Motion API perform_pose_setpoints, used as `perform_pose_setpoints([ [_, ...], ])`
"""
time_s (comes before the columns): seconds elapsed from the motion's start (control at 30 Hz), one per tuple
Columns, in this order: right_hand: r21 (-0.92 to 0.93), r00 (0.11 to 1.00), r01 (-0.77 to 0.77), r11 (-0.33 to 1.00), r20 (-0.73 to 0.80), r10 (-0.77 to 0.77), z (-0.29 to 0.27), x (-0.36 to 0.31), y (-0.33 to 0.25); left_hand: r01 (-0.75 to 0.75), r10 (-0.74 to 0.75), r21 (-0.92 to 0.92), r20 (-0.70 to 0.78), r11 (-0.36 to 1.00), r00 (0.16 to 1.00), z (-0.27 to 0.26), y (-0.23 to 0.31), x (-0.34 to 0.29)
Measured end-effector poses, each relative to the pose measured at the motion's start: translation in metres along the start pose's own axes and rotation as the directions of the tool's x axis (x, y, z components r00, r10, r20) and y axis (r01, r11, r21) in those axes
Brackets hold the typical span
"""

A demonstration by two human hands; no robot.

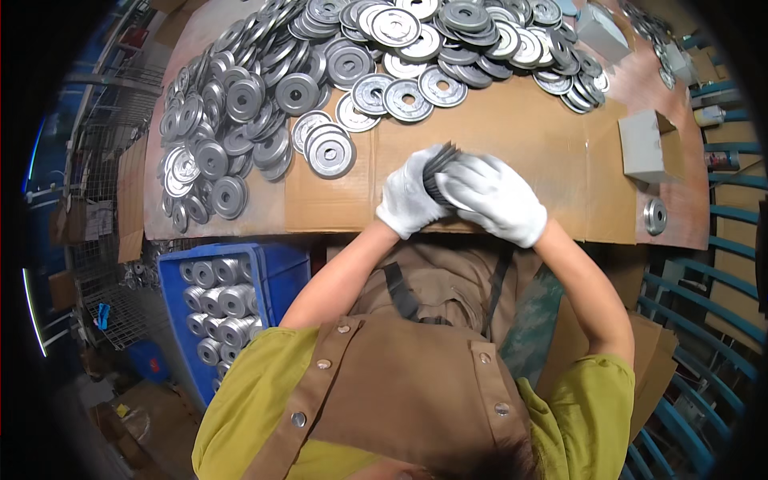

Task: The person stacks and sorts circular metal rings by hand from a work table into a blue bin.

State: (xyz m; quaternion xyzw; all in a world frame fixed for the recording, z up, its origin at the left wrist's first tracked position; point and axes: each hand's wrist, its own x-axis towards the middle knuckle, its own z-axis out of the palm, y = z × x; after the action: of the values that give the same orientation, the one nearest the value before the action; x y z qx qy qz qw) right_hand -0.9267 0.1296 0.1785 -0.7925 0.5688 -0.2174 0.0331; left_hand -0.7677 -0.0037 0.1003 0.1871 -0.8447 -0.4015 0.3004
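Metal discs [438,170], gathered on edge into a short stack, are held between both gloved hands above the near edge of the cardboard sheet [512,136] that covers the desk. The left hand [410,196] is closed around the stack from the left; the fingers [472,186] of the right hand [494,200] are wrapped over it from the right, so that only the dark rims are seen between the white gloves. A large heap of loose grey discs [320,76] is spread over the far and left parts of the sheet. A single disc [655,216] lies apart at the right, near a small open carton [650,146]. A blue crate [228,300] with stacked discs stands lower left
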Motion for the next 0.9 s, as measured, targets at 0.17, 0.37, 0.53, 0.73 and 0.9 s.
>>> perform_pose_setpoints([
  [0.17,0.01,0.986,-0.097,0.995,-0.133,0.098,0.013,-0.012,-0.015,-0.057,0.057,-0.006,-0.003,0.998,0.998,0.005,-0.005,0.001],
  [0.37,-0.005,0.996,-0.082,0.997,-0.023,0.082,0.007,0.001,-0.015,-0.037,0.037,-0.002,-0.04,0.999,0.999,0.001,-0.003,-0.001],
  [0.53,0.012,0.843,-0.51,0.86,-0.194,0.503,0.027,-0.071,-0.008,-0.039,0.04,0.021,-0.017,0.999,0.999,0.003,0.011,0.002],
  [0.73,-0.193,0.813,-0.567,0.8,-0.284,0.508,0.031,0.008,-0.061,-0.058,0.068,0.09,-0.106,0.994,0.992,0.01,-0.001,-0.004],
  [0.9,0.233,0.694,-0.676,0.7,-0.12,0.71,0.03,0.02,0.001,-0.045,0.054,0.071,-0.132,0.996,0.99,0.023,0.014,0.006],
])
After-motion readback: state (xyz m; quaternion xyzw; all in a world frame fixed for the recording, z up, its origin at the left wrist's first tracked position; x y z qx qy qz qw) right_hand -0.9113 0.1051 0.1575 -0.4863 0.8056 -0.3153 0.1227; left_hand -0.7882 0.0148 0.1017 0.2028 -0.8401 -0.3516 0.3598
